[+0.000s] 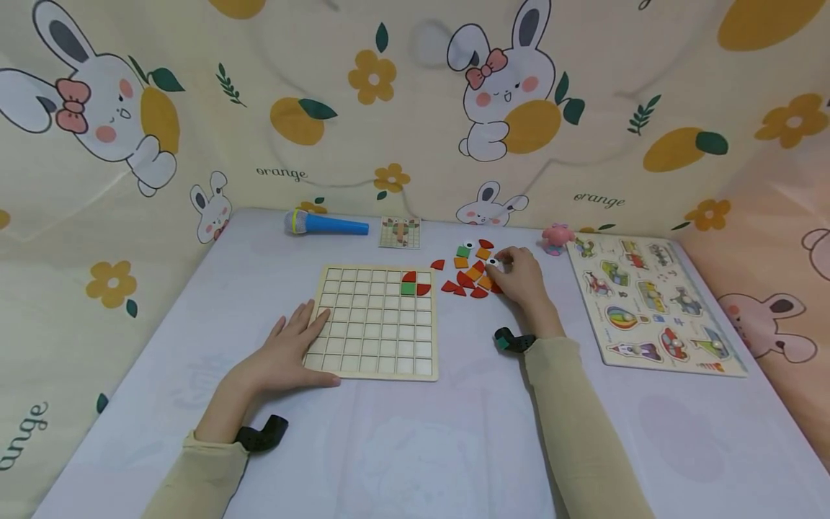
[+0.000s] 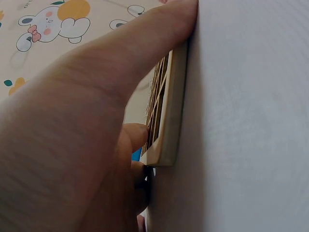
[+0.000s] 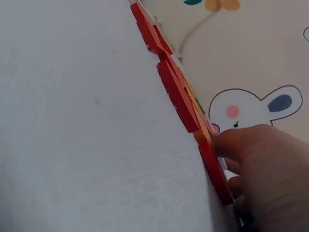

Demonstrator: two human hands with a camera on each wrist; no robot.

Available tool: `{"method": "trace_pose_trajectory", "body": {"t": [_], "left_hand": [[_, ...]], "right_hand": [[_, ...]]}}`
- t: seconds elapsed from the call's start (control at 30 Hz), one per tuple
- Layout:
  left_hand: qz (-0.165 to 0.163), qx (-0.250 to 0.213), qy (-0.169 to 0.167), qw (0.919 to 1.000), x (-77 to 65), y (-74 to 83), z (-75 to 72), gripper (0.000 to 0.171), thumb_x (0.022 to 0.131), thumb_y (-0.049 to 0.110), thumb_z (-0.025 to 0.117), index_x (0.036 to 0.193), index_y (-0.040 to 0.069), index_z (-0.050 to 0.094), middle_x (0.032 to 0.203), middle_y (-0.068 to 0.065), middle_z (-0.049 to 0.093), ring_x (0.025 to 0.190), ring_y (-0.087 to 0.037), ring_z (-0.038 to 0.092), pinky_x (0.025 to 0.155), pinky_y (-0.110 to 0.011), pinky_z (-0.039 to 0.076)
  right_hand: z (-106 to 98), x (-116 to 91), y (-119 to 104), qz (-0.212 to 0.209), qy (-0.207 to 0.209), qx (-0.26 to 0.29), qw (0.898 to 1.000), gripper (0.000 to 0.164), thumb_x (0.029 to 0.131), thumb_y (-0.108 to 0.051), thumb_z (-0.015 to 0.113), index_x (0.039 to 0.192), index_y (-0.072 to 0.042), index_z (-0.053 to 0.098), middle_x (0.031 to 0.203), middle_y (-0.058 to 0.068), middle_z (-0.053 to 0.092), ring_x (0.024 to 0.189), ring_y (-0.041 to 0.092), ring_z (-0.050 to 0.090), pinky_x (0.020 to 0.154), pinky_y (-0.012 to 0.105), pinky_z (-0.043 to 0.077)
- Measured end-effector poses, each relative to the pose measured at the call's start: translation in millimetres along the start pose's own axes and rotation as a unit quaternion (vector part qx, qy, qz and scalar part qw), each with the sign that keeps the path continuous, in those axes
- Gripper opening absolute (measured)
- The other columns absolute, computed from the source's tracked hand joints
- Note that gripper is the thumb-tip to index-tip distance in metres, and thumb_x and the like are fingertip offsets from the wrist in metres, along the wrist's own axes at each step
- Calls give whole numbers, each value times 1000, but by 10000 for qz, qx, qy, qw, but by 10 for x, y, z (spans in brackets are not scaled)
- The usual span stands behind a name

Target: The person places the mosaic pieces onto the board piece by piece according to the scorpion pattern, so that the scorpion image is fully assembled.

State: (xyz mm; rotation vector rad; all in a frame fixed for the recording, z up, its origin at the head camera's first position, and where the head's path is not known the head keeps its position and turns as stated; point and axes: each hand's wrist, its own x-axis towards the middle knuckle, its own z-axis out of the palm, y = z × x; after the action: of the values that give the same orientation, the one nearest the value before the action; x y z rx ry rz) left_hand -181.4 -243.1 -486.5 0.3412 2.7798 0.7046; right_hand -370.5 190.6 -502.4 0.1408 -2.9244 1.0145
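Note:
My left hand (image 1: 285,355) rests with fingers spread on the left edge of a square wooden grid board (image 1: 379,379). Its thumb lies along the board's near edge, also in the left wrist view. In the board's upper right cells are a green square tile (image 1: 408,288) and two red quarter-round tiles (image 1: 423,290). Beyond the board's right side, my right hand (image 1: 524,280) pinches a round white eye tile (image 1: 492,262) at a loose pile of red, orange and green tiles. Close by its thumb in the right wrist view is a red tile (image 3: 215,174).
A blue toy microphone (image 1: 333,225) and a small pattern card (image 1: 400,233) lie along the back edge. A pink toy (image 1: 556,236) stands behind the pile, and a picture puzzle board (image 1: 655,310) lies at the right. Printed cloth hangs behind the table.

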Motion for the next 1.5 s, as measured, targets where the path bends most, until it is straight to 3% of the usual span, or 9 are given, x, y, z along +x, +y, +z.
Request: {"method": "trace_pose_trajectory", "body": {"t": [0.17, 0.47, 1.07, 1.33, 1.5], "left_hand": [[21, -30, 10, 10000, -12, 11, -7, 128, 77, 66, 85, 169, 5, 21, 177, -25, 2, 163, -45, 1, 129, -66, 2], [-2, 14, -18, 10000, -5, 5, 0, 128, 77, 66, 85, 169, 5, 21, 177, -24, 2, 164, -44, 1, 129, -66, 2], [-5, 10, -34, 10000, -20, 14, -14, 127, 77, 64, 86, 169, 4, 21, 177, -24, 1, 164, -43, 0, 129, -66, 1], [-4, -48, -37, 10000, -17, 4, -14, 128, 77, 65, 86, 169, 4, 21, 177, -24, 1, 164, -43, 0, 128, -66, 0], [-27, 2, -54, 10000, -18, 2, -10, 128, 77, 65, 86, 169, 5, 20, 177, -23, 0, 164, -43, -1, 129, -65, 0]], "right_hand": [[10, 9, 10, 38, 24, 74, 10000, 42, 97, -22, 63, 132, 1, 63, 123, 22, 56, 113, 38, 50, 105, 54, 46], [-3, 6, 3, 100, 38, 133, 9999, 43, 98, -24, 64, 133, 2, 61, 119, 22, 53, 109, 36, 48, 97, 49, 46], [-40, -21, 0, 332, 286, 308, 9986, 45, 99, -26, 62, 129, 8, 59, 130, 27, 50, 122, 40, 45, 109, 54, 45], [-68, -35, 1, 366, 146, 322, 9987, 47, 101, -31, 66, 126, 8, 58, 125, 25, 50, 116, 38, 46, 102, 50, 45], [-119, -42, 15, 304, -49, 412, 9987, 47, 100, -31, 68, 128, 6, 60, 130, 25, 50, 120, 39, 44, 108, 52, 44]]}}
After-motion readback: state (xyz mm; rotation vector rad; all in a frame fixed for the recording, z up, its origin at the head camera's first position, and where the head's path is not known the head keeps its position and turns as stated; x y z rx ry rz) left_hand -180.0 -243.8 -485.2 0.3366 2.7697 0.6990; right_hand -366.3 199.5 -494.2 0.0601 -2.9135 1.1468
